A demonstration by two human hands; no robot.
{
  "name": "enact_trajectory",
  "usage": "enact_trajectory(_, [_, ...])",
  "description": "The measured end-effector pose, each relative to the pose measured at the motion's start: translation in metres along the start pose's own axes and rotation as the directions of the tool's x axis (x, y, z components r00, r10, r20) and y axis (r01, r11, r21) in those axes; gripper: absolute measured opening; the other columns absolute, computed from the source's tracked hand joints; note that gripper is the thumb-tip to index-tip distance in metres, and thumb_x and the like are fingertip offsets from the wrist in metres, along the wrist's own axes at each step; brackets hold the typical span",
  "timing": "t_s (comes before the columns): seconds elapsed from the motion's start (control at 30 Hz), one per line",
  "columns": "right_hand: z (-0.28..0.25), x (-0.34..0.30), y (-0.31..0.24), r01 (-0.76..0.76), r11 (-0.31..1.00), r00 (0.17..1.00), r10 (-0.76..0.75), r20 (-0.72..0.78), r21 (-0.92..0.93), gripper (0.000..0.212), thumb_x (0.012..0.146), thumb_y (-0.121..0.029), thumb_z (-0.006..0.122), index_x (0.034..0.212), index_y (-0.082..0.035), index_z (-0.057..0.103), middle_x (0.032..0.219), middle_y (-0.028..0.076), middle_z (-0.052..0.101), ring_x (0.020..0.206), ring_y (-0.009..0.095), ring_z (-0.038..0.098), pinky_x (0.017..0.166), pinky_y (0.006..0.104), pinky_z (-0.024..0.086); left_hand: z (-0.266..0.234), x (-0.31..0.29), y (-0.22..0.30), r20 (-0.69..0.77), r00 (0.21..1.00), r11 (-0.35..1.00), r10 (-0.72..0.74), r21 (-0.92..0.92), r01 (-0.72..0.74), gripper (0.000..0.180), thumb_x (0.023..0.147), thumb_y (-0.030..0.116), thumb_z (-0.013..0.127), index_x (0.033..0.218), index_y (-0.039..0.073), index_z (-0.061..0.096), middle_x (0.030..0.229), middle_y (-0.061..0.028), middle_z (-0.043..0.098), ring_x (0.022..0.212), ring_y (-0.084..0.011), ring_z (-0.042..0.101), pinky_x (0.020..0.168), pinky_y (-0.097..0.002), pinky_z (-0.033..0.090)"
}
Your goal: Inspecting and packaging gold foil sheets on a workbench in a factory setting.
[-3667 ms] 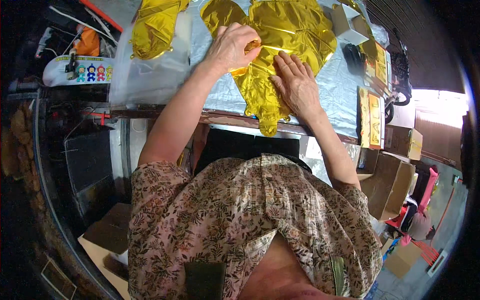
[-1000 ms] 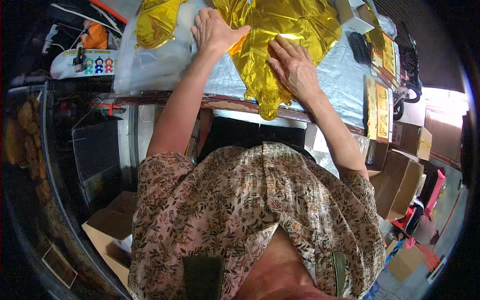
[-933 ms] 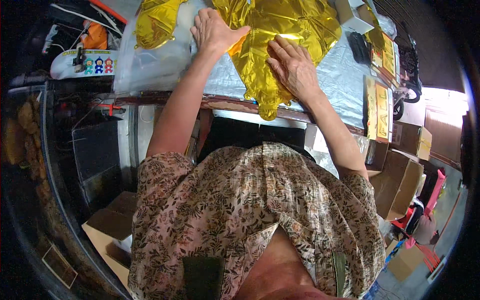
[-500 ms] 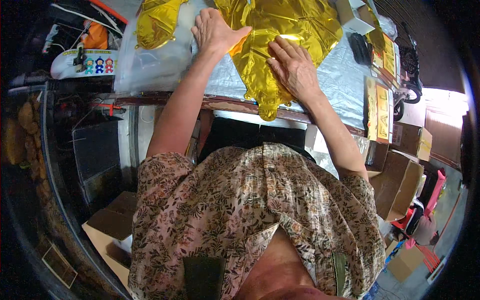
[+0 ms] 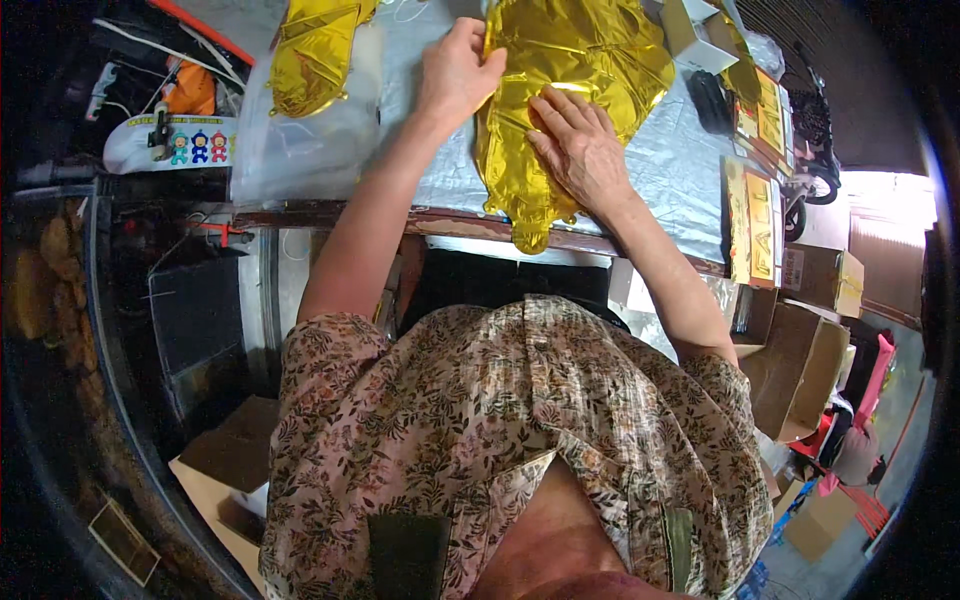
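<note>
A flat, shiny gold foil balloon lies on the silver-grey covered table in front of me, its narrow tabbed end hanging over the near edge. At the balloon's left edge, my left hand has its fingers curled and its thumb against the foil, closed on that edge; the fingertips are partly hidden. My right hand rests flat on the lower right part of the balloon, fingers stretched out. Further left lies a second gold foil balloon, apart from both hands.
Clear plastic sheeting lies under the second balloon. At the right stand a white open box, a black object and yellow-and-white printed boxes. Cardboard boxes are stacked right of the table. A decorated white board is at far left.
My left hand has moved right and closed from a spread pose. The balloon's left side has been drawn inward, making it narrower. My right hand stays flat on the foil, almost unmoved.
</note>
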State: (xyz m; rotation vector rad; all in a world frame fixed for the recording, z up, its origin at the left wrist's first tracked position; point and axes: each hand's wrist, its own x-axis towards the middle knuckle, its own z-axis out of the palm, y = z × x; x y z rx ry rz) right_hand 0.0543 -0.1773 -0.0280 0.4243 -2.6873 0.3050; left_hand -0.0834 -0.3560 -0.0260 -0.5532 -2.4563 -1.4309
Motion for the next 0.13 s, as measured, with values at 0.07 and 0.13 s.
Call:
enact_trajectory(0.07, [-0.001,0.001,-0.001,-0.011,1.0,1.0,0.011,0.025,-0.004,0.046,0.099,-0.032,0.065,0.138,-0.008,0.061,0.144,0.014,0.059,0.134,0.032,0.053,0.111,0.046,0.041,0.006,0.002,0.007,0.037,0.999,1.0,0.03,0.0,-0.03,0.033,0.086,0.022,0.08,0.111,0.004,0.067,0.089,-0.0079,0.077,0.069,-0.0174,0.072,0.066,-0.0315,0.058])
enact_trajectory(0.13, [-0.001,0.001,0.0,-0.017,1.0,0.999,0.017,0.039,-0.003,0.047,0.099,-0.031,0.064,0.139,-0.008,0.06,0.145,0.013,0.057,0.135,0.032,0.052,0.112,0.0462,0.041,0.015,0.001,0.015,0.057,0.998,1.0,0.004,-0.006,-0.004,0.033,0.086,0.022,0.08,0.111,0.005,0.067,0.088,-0.0093,0.077,0.071,-0.0193,0.073,0.069,-0.0313,0.058])
